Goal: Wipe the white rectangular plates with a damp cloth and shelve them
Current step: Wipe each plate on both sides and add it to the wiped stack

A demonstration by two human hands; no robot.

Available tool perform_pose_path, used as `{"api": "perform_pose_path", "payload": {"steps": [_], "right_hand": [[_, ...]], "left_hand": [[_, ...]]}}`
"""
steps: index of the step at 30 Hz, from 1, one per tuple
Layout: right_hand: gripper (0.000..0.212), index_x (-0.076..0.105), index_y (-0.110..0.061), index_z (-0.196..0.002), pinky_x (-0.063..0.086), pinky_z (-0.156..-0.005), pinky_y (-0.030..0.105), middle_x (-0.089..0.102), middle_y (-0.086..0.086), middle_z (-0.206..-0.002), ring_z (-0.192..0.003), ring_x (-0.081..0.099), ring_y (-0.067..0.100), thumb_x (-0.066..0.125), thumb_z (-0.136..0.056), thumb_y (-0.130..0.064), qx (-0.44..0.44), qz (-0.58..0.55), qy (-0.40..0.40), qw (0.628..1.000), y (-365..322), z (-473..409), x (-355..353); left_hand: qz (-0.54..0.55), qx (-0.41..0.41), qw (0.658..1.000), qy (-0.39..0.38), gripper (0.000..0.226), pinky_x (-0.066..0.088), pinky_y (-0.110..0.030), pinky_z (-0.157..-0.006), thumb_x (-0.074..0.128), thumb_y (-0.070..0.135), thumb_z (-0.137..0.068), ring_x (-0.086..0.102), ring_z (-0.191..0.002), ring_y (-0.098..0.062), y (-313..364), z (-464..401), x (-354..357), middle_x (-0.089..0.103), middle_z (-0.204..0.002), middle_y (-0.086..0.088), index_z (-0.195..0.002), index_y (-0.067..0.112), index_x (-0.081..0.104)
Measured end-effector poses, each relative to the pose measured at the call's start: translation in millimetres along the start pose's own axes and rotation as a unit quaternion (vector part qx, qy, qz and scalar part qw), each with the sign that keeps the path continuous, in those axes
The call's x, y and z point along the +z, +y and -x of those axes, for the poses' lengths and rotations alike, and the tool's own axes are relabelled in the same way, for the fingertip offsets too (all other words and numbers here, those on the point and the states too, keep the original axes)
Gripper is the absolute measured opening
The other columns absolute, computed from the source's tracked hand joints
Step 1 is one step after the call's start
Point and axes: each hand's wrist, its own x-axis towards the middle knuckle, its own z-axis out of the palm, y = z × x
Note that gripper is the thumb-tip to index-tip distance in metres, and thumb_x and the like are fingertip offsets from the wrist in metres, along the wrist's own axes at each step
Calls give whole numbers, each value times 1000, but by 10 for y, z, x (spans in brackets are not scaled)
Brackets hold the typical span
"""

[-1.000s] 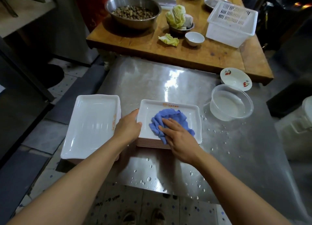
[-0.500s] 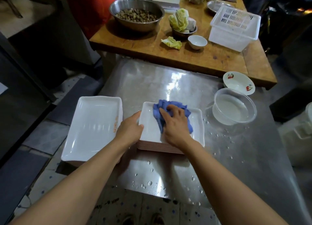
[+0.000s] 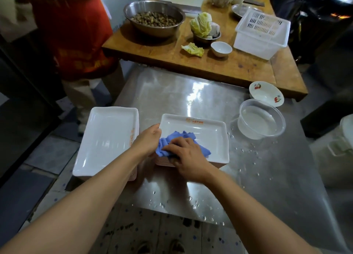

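Observation:
A stack of white rectangular plates (image 3: 210,135) sits in the middle of the steel table (image 3: 191,93). A crumpled blue cloth (image 3: 181,139) lies on the top plate near its front left corner. My right hand (image 3: 188,154) presses down on the cloth with the fingers pointing left. My left hand (image 3: 148,141) grips the left edge of that stack, thumb on the rim. A second stack of white rectangular plates (image 3: 107,139) stands at the table's left edge, overhanging it.
A clear bowl of water (image 3: 261,120) and a cherry-patterned bowl (image 3: 266,93) stand at the right. Water drops dot the steel. Behind is a wooden table (image 3: 229,66) with a metal bowl, cabbage and a white basket (image 3: 261,32). A person in a red apron (image 3: 76,40) stands at the left.
My right hand has dragged the cloth from the plate's far middle to its front left corner. A person in a red apron has come further into view at the left.

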Motion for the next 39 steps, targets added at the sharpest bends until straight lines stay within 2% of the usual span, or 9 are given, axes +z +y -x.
{"api": "perform_pose_path", "payload": {"steps": [8,15,18,21,24,27,34,36,39], "right_hand": [[28,68,-14,-83,40,-68,38,59,5,-85,-74,52,29,46,-66,-14,85,0,134,987,472,501,-155],[24,63,-10,-91,39,-80,39,62,8,-101,-95,56,31,49,-74,-18,96,125,152,976,906,257,-420],[19,63,-11,-92,47,-76,41,64,9,-100,-92,57,33,54,-77,-17,73,162,148,973,940,215,-463],[14,63,-10,-80,48,-65,40,64,9,-85,-79,55,31,66,-69,-3,56,154,145,976,874,346,-490],[25,67,-9,-95,44,-77,40,57,10,-98,-93,49,29,57,-77,6,76,128,108,983,763,613,-498],[30,67,-8,-85,39,-64,35,63,9,-88,-80,49,28,63,-65,13,66,110,89,988,699,830,-435],[23,61,-9,-76,37,-62,27,59,7,-82,-76,44,18,57,-66,12,162,-21,111,980,725,1048,-657],[13,62,-11,-72,40,-60,22,57,8,-70,-63,45,16,58,-74,1,205,-141,165,954,674,1132,-791],[16,65,-6,-89,40,-44,24,59,9,-69,-42,47,8,50,-87,-2,255,-197,213,922,646,1250,-945]], "left_hand": [[-86,22,995,39,54,43,-32,-83,47,12,-90,57,-105,-29,29,95,58,62,-121,-7,-141,29,39],[-131,32,989,57,53,43,-33,-82,45,10,-90,57,-103,-27,47,66,98,61,-123,-4,-140,28,40],[-149,29,986,74,52,43,-36,-87,43,11,-91,56,-108,-29,52,69,137,59,-127,-4,-140,28,39],[-176,12,980,92,53,40,-35,-85,43,10,-90,54,-111,-32,62,61,185,57,-128,-8,-141,26,38],[-184,1,978,102,53,39,-35,-83,43,8,-89,53,-111,-33,74,51,205,57,-128,-8,-139,25,39],[-183,1,977,105,52,39,-34,-82,43,8,-89,54,-110,-33,77,49,214,57,-128,-7,-138,25,41],[-262,-24,953,149,46,42,-42,-85,47,23,-92,48,-110,-36,102,222,261,42,-125,-16,-136,21,34],[-314,27,931,187,51,42,-44,-87,54,30,-90,40,-115,-33,160,351,336,39,-126,-14,-137,20,37],[-346,226,893,178,45,43,-43,-86,73,29,-78,47,-110,-35,201,449,536,56,-117,-13,-119,13,63]]}}
